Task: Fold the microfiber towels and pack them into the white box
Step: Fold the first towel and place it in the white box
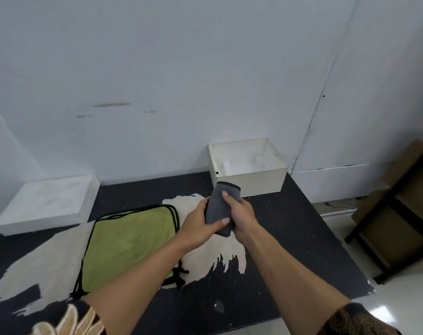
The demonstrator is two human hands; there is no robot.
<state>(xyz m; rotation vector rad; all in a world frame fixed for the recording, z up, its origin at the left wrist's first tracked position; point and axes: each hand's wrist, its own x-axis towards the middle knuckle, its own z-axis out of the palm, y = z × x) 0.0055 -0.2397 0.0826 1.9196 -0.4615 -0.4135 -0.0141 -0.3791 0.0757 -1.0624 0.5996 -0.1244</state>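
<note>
Both hands, left (198, 222) and right (240, 213), grip the folded grey towel (220, 205) just before the box (248, 165); packing step: next, lower it in; green towel (128, 245) unfolded beside.

Grey towel (220, 206), green towel (130, 243), white box (254, 180)

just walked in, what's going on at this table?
A person holds a folded grey towel above the table, left hand and right hand wrapped round it, just in front of the open white box. No towel shows inside the box. A green towel lies flat to the left, not yet packed.
</note>
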